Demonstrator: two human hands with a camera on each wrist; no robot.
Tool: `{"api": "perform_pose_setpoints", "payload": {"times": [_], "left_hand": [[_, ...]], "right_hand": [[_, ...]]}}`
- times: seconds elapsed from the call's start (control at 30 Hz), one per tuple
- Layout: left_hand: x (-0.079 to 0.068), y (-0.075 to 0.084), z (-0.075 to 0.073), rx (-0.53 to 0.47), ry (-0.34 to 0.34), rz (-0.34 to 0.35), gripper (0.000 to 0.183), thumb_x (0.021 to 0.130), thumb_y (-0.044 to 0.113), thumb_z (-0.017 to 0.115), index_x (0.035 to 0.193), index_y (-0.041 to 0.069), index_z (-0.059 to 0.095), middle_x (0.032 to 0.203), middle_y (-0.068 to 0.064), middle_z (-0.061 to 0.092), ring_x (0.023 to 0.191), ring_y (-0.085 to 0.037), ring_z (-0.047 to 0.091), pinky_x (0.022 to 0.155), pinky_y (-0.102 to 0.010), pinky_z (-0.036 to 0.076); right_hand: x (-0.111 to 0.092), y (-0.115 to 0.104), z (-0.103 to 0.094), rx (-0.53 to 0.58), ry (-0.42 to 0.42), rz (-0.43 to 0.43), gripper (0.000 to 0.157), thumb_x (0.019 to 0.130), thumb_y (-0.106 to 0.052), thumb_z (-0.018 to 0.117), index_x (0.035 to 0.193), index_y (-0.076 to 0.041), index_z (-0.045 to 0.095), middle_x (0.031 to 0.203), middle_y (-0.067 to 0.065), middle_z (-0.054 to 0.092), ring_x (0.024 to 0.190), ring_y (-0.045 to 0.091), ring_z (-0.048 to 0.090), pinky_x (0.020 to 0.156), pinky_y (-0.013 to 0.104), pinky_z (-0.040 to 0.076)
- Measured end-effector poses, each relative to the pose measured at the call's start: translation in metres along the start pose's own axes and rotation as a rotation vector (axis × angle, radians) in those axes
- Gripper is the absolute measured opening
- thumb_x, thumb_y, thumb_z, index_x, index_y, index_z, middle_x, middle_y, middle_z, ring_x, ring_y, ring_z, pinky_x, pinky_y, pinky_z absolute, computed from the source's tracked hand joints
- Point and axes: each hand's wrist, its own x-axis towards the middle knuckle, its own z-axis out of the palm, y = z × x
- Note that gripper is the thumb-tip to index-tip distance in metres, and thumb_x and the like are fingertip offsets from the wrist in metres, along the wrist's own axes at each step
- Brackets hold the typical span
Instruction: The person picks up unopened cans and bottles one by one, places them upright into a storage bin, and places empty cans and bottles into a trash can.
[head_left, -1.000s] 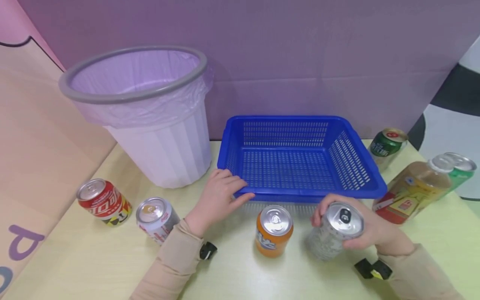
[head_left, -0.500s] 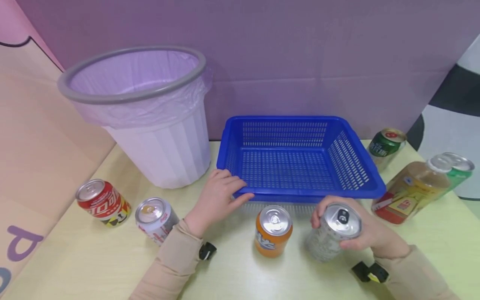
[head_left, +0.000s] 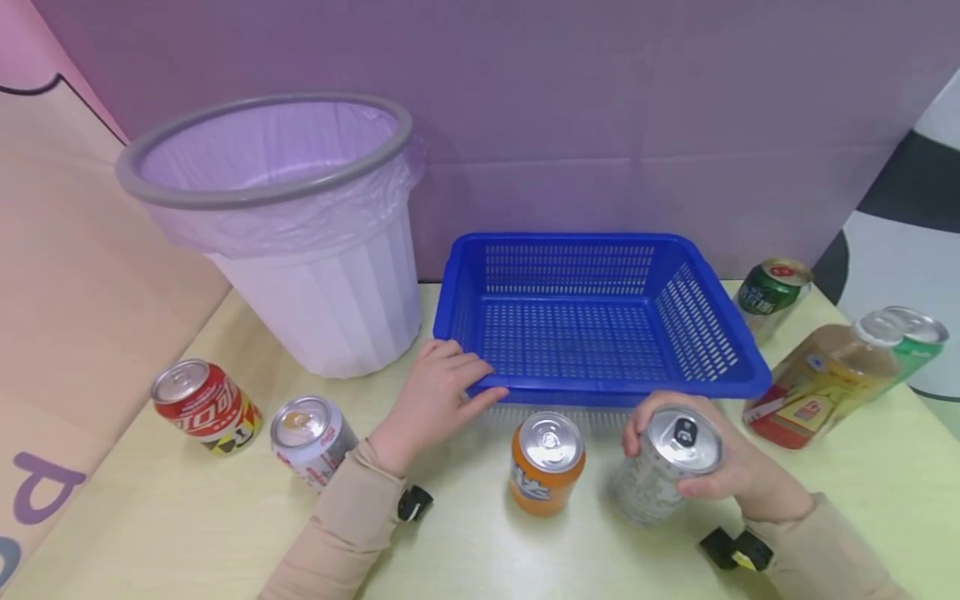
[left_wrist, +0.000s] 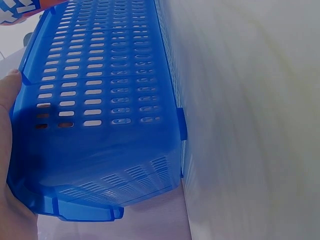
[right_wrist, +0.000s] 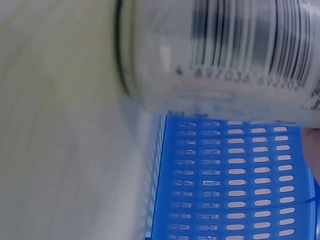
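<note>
My left hand (head_left: 441, 393) holds the front left corner of a blue plastic basket (head_left: 577, 388), its fingers over the rim and its thumb along the front. The left wrist view shows the thumb against the outside of the basket (left_wrist: 100, 150). My right hand (head_left: 738, 458) grips a silver-white drink can (head_left: 652, 483) with a black pull tab, in front of the basket's right part. A barcode shows on this can (right_wrist: 235, 55) in the right wrist view. Between my hands an orange soda can (head_left: 546, 475) stands upright on the table.
At the back left stands a white bin (head_left: 330, 283) with a liner. A red can (head_left: 206, 408) and a white-silver can (head_left: 311, 437) are at left. To the right are a dark green can (head_left: 772, 292), a tea-coloured bottle (head_left: 821, 383) and a light green can (head_left: 917, 337).
My right hand and the silver-white can have shifted very slightly left and toward me. The left hand stays on the basket, and the other things have not visibly moved.
</note>
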Motion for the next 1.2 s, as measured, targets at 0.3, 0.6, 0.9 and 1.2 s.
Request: {"api": "perform_pose_setpoints", "payload": {"times": [0.3,0.6,0.9,1.2], "left_hand": [[0.0,0.0,0.0,-0.008,-0.008,-0.007,0.025,0.084,0.039,0.066,0.086,0.014,0.07,0.08,0.004,0.07,0.072,-0.014,0.05,0.078,-0.032,0.038],[0.0,0.001,0.001,-0.001,-0.015,-0.001,0.026,0.084,0.04,0.066,0.086,0.014,0.069,0.08,0.004,0.07,0.072,-0.014,0.049,0.078,-0.032,0.038],[0.0,0.001,-0.001,-0.007,-0.005,-0.013,0.026,0.084,0.04,0.066,0.087,0.014,0.07,0.08,0.003,0.071,0.072,-0.013,0.05,0.079,-0.032,0.038],[0.0,0.002,-0.001,-0.013,-0.013,-0.019,0.028,0.085,0.04,0.065,0.087,0.014,0.071,0.08,0.003,0.07,0.072,-0.013,0.048,0.079,-0.032,0.037]], "right_hand": [[0.004,-0.001,-0.002,0.021,-0.001,-0.033,0.047,0.073,0.007,0.06,0.118,0.011,0.046,0.11,0.017,0.06,0.1,0.025,0.057,0.085,0.031,0.048],[0.011,-0.005,-0.005,0.021,-0.002,-0.077,0.044,0.077,0.006,0.06,0.117,0.014,0.046,0.111,0.018,0.06,0.103,0.025,0.057,0.087,0.031,0.047],[0.017,-0.016,-0.007,0.03,0.052,-0.039,0.044,0.076,0.009,0.058,0.119,0.011,0.048,0.114,0.015,0.062,0.105,0.023,0.058,0.088,0.03,0.046],[0.023,-0.023,-0.012,0.03,0.071,-0.037,0.042,0.076,0.008,0.057,0.117,0.012,0.048,0.111,0.016,0.062,0.104,0.024,0.059,0.089,0.031,0.046]]}}
